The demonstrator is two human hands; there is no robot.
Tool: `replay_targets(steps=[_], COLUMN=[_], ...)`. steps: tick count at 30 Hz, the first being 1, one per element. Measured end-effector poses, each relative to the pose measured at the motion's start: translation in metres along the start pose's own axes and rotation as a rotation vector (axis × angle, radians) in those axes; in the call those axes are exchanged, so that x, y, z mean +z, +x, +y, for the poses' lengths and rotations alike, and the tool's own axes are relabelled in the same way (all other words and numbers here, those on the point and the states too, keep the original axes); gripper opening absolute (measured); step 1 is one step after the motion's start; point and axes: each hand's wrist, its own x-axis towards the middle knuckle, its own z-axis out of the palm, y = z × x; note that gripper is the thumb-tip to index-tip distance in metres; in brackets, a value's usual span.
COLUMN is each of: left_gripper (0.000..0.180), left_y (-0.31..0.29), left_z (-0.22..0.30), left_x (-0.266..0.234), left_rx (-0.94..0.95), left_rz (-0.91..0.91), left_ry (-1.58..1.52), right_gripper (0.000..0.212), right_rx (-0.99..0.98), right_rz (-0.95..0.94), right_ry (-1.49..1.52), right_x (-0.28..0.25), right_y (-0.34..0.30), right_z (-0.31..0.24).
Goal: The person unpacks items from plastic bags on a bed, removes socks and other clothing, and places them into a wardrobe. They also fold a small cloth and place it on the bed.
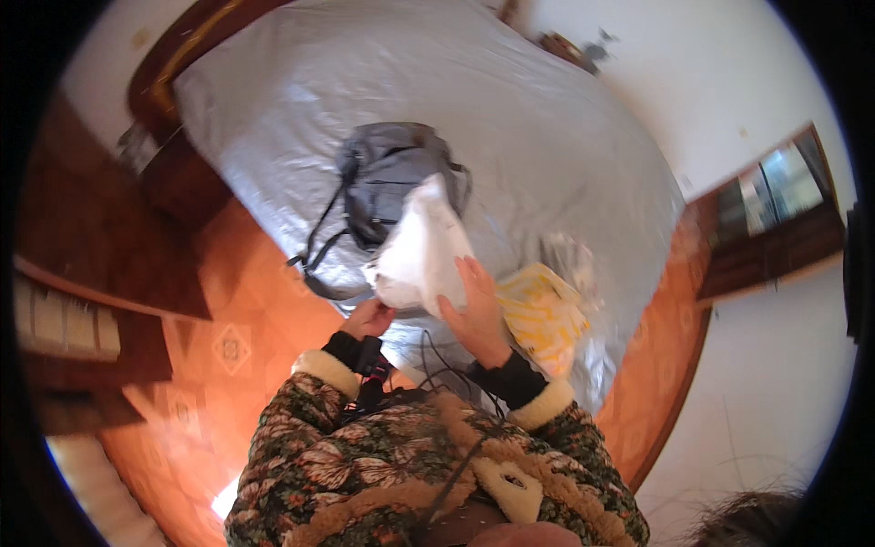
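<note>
A soft white bag (422,251) stands up in a peak in front of me, over the near edge of the bed. My left hand (369,318) is closed on its lower left edge, with the fingertips partly hidden. Against the bag's right side lies my right hand (478,314), its fingers stretched out and apart, touching but not gripping. Just behind the bag a dark grey backpack (387,173) rests on the bed, its straps trailing to the left. The bag covers the backpack's lower right part.
A silvery sheet (565,137) covers the bed. Right of my right hand lie a yellow and white plastic bag (542,314) and clear crumpled plastic (570,260). Dark cords (442,365) hang before my chest. A dark wooden cabinet (100,210) stands left, beyond the orange tiled floor (246,301).
</note>
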Motion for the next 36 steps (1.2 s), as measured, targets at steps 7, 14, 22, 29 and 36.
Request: replay_targets(steps=[7, 14, 22, 29, 36], left_gripper=[0.028, 0.082, 0.076, 0.068, 0.054], left_y=[0.030, 0.013, 0.083, 0.113, 0.156], left_z=[0.010, 0.023, 0.020, 0.054, 0.089], left_x=[0.012, 0.081, 0.125, 0.107, 0.078], left_rx=[-0.043, 1.140, 1.218, 1.478, 1.081], left_rz=[0.082, 0.172, -0.123, 0.038, -0.065], left_ry=[0.140, 1.800, 1.857, 2.015, 1.851], right_gripper=[0.075, 0.067, 0.050, 0.029, 0.016], right_rx=[0.086, 0.438, 0.394, 0.177, 0.507], right_rz=[0.132, 0.098, -0.158, 0.157, -0.345], right_ry=[0.064, 0.512, 0.765, -0.502, -0.760], right_x=[0.018, 0.021, 0.009, -0.046, -0.053], right_y=[-0.017, 0.000, 0.011, 0.023, -0.052], right_z=[0.071, 0.108, 0.098, 0.199, 0.211])
